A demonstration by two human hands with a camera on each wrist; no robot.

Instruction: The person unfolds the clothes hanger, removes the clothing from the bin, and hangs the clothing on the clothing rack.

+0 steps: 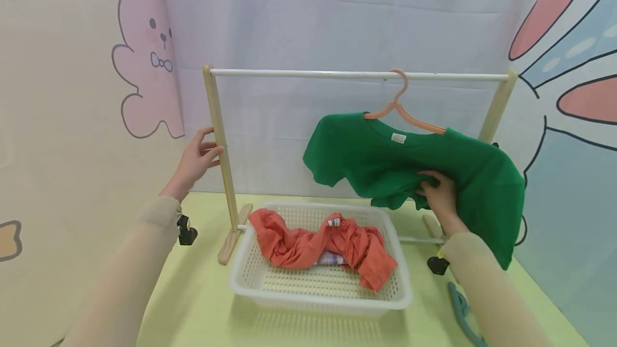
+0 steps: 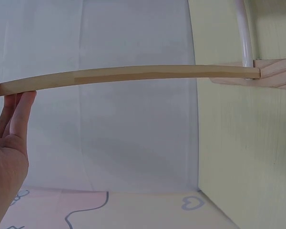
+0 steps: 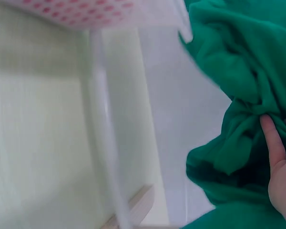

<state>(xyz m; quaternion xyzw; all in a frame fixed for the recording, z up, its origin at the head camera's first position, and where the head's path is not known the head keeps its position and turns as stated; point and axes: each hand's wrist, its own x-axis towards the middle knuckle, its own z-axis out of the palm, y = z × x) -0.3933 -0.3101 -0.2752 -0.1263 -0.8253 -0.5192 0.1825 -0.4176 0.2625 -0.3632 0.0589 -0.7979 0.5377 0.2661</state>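
A green T-shirt (image 1: 487, 175) hangs on a pink hanger (image 1: 419, 122), whose hook sits over the white rail (image 1: 299, 74) of a small clothes rack. My right hand (image 1: 439, 197) pinches the bunched front of the shirt below the neckline. In the right wrist view a finger presses into the folds of green cloth (image 3: 229, 62). At the left, my left hand (image 1: 195, 159) grips the rack's wooden post (image 1: 223, 159) between thumb and fingers. The left wrist view shows fingers on one side of the post (image 2: 133, 73) and the thumb tip on the other.
Below the rail stands a white perforated basket (image 1: 313, 300) holding a crumpled coral garment (image 1: 299, 248) and a bit of plaid cloth (image 1: 330, 258). A teal hanger (image 1: 464, 315) lies on the yellow table (image 1: 183, 304) at the right. A wooden foot (image 1: 233, 234) supports the left post.
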